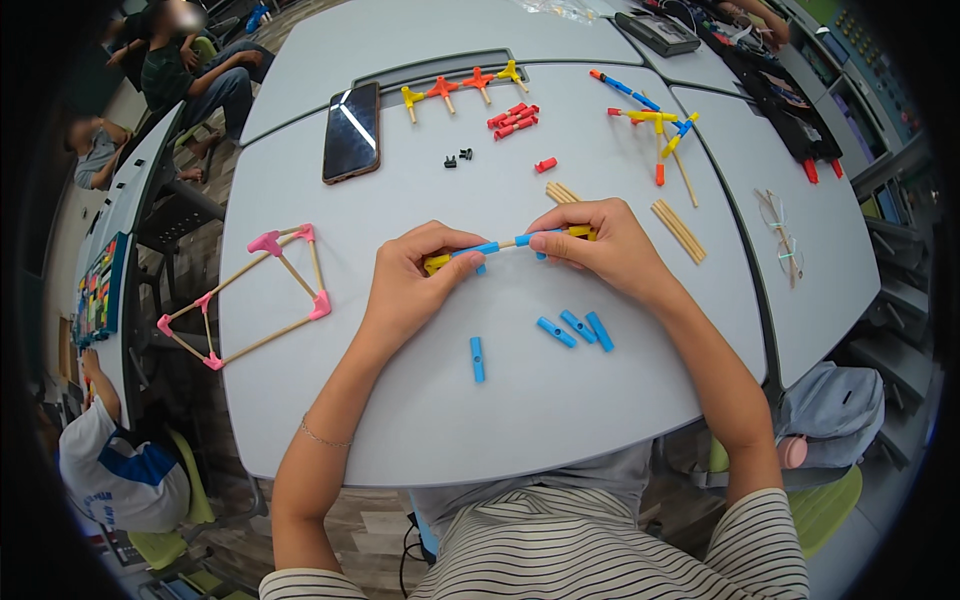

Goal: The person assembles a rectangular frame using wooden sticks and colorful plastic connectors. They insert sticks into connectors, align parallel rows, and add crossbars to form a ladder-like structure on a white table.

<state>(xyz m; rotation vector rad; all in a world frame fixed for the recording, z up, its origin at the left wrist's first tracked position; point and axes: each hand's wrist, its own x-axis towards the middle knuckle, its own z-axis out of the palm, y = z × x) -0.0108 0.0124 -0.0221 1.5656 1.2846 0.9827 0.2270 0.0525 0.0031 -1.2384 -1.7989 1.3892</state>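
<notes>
My left hand (412, 275) and my right hand (605, 245) meet over the middle of the white table, fingers closed in a pinch. Between them runs a short wooden stick (507, 244). My left fingers grip a blue tube connector (487, 248) at one end, and my right fingers grip another blue connector (524, 240) at the other. Yellow connector pieces (436, 264) show partly within both hands; how they join is hidden by the fingers. Nearer me lie several loose blue tube connectors, one on the left (476, 360) and a group on the right (577, 326).
A pink-cornered stick frame (265, 345) lies left. Farther back are a phone (352, 135), yellow and orange connectors on sticks (478, 82), red connectors (514, 120) and small black parts (458, 158). Wooden sticks (679, 231) and a colourful stick structure (660, 125) lie right. People sit left.
</notes>
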